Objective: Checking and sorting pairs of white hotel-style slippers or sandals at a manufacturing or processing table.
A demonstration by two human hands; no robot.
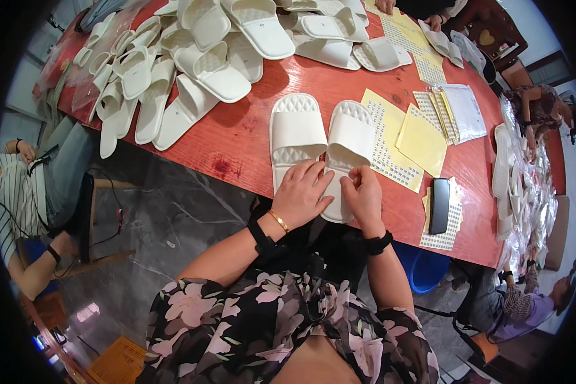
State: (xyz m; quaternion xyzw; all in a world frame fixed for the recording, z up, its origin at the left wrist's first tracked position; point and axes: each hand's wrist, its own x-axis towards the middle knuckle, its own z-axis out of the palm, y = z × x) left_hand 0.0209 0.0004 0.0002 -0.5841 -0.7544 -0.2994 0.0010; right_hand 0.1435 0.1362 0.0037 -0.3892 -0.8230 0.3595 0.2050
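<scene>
- Pair of white slippers (320,144) lies side by side at the near edge of the red table (237,134).
- Left hand (301,195) rests flat, fingers spread, on the left slipper's heel.
- Right hand (363,192) pinches something small at the right slipper's heel; too small to identify.
- Yellow sticker sheets (397,137) lie just beside the pair.
- Judgement: early; a large slipper pile (179,70) remains.

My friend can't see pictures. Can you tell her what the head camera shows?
Two hands, the left hand and the right hand, rest on the heels of a pair of white slippers lying side by side on a red table. A heap of white slippers lies further back, yellow sticker sheets and a black phone to the right.
</scene>
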